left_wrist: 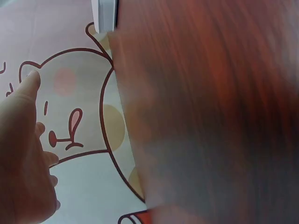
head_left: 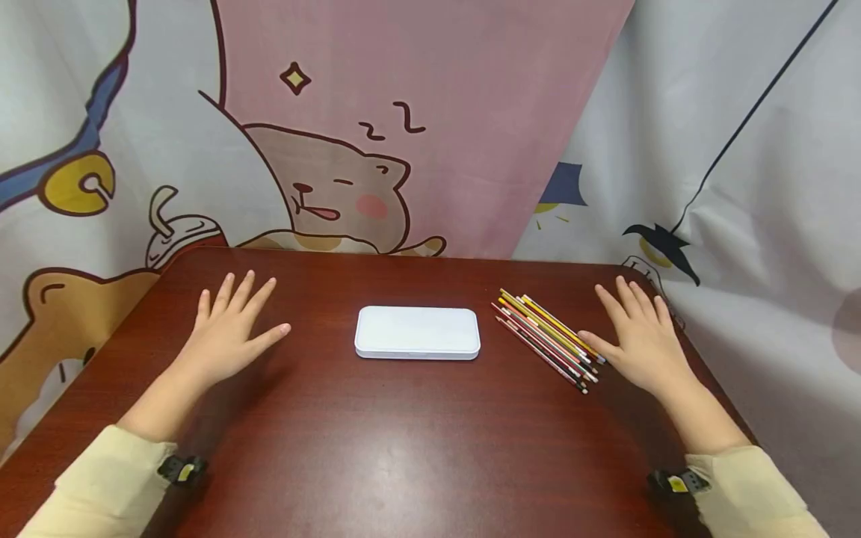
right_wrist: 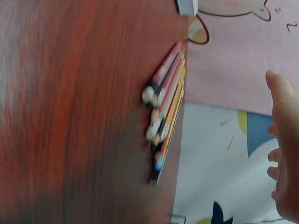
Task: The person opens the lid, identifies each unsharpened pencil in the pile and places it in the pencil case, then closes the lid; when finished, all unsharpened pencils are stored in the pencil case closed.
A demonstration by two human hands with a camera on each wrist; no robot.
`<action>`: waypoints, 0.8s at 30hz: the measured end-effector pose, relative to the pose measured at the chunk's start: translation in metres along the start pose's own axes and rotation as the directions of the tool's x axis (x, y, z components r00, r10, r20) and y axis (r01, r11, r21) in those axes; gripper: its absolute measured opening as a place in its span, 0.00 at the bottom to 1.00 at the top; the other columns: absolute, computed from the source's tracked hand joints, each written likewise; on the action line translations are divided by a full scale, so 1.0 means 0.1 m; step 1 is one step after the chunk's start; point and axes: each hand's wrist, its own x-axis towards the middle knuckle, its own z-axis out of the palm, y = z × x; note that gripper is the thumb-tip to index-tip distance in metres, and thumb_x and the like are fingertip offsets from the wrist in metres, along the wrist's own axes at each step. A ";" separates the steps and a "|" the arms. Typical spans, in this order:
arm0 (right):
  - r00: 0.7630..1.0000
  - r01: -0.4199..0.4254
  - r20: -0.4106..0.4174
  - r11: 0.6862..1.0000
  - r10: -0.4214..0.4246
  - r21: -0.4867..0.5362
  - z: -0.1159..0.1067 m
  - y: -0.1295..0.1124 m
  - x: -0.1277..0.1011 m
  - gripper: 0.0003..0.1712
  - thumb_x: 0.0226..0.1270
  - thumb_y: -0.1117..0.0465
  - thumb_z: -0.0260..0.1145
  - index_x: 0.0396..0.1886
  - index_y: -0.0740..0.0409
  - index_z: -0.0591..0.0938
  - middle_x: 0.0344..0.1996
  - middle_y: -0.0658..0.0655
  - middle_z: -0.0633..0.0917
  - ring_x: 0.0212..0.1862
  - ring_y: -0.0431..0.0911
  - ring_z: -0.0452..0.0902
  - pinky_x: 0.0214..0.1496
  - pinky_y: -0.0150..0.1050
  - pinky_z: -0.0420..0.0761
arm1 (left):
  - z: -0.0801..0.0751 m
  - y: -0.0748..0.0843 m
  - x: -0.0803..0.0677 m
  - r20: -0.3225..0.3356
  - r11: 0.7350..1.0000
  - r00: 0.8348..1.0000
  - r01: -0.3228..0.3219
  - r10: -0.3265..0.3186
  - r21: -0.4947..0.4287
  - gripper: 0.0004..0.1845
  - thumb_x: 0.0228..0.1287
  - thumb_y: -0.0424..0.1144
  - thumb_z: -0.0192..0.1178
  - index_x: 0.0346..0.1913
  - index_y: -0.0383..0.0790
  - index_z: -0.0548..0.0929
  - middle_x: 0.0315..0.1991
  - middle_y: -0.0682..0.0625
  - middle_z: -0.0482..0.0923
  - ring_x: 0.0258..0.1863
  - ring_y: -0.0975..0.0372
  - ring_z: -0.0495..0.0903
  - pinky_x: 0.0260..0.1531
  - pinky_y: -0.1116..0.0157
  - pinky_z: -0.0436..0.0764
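Note:
A white, flat pencil case (head_left: 417, 331) with rounded corners lies closed at the middle of the table. To its right is a loose bundle of pencils (head_left: 548, 340) in several colours, slanting from back left to front right. My left hand (head_left: 229, 329) is spread over the left side of the table, fingers straight, with nothing in it. On the other side, my right hand (head_left: 639, 340) is spread as well and holds nothing; its thumb is close by the pencils' near ends. In the right wrist view the pencils (right_wrist: 166, 112) lie left of the right hand (right_wrist: 285, 144).
The dark red-brown wooden table (head_left: 403, 441) has rounded back corners. Behind it hangs a cloth curtain (head_left: 471, 134) printed with a sleeping cartoon bear, and the cloth continues along both sides. A small dark device (head_left: 183, 471) sits at each wrist, by the pale yellow sleeves.

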 end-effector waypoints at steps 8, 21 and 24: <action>0.989 0.090 -0.122 0.995 -0.084 0.049 0.06 -0.37 0.03 0.44 0.64 0.40 0.62 0.71 0.62 0.63 0.70 0.69 0.59 0.71 0.62 0.48 0.71 0.55 0.38 | 0.21 0.15 0.05 -0.064 0.992 0.998 -0.023 0.015 -0.122 0.44 0.66 0.63 0.52 0.76 0.42 0.52 0.74 0.35 0.43 0.73 0.45 0.33 0.64 0.42 0.29; 0.916 0.297 -0.320 0.945 -0.243 0.134 0.27 -0.99 0.22 0.36 0.56 0.48 0.68 0.62 0.62 0.74 0.63 0.64 0.71 0.65 0.59 0.63 0.69 0.51 0.53 | 0.53 0.39 0.21 -0.104 0.918 0.993 -0.098 0.063 -0.383 0.45 0.63 0.55 0.60 0.75 0.41 0.53 0.74 0.36 0.47 0.73 0.46 0.39 0.66 0.42 0.38; 0.909 0.333 -0.306 0.935 -0.283 0.125 0.31 -1.13 0.25 0.37 0.57 0.47 0.68 0.63 0.62 0.74 0.63 0.63 0.71 0.65 0.59 0.63 0.69 0.51 0.53 | 0.59 0.44 0.24 -0.087 0.901 0.994 -0.102 0.071 -0.423 0.46 0.62 0.53 0.63 0.75 0.39 0.53 0.74 0.36 0.48 0.73 0.45 0.41 0.66 0.42 0.41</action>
